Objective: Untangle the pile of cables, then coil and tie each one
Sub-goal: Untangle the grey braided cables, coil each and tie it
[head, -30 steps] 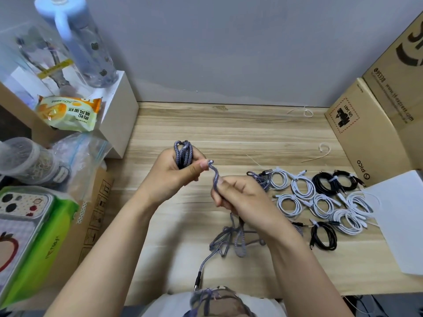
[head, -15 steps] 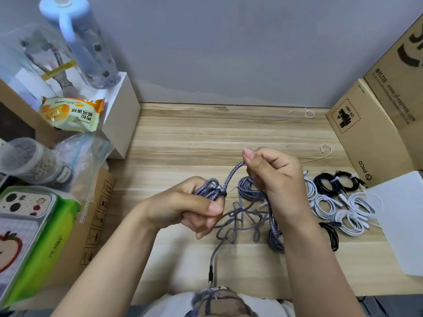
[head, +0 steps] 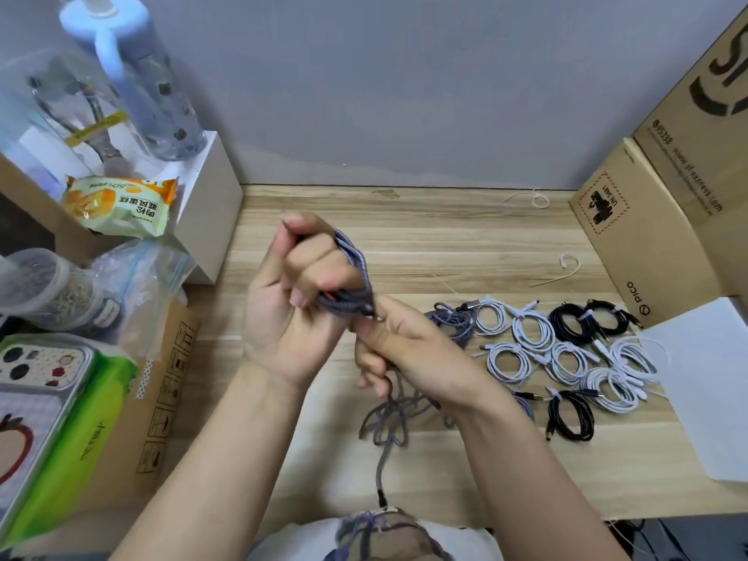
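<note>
Head view. Left hand (head: pixel 299 301) raised over the desk (head: pixel 445 236), fingers curled round a coil (head: pixel 352 285) of grey braided cable; several loops wrap the fist. Right hand (head: pixel 409 350) just below and touching the coil's lower end, pinching the same cable where it leaves the coil. The slack (head: pixel 388 423) hangs from the right hand to a loose tangle on the desk, and its plug end (head: pixel 380 496) lies near the front edge.

Tied coils (head: pixel 566 358), white and black, lie in rows to the right, well apart from the hands. Loose ties (head: pixel 566 269) lie farther back.

Step, by my reading: coiling, mid-wind; tying not begun. Next move calls for feeding more slack round the left fist without letting the loops slip, and freeing any snag in the tangle as it rises.
</note>
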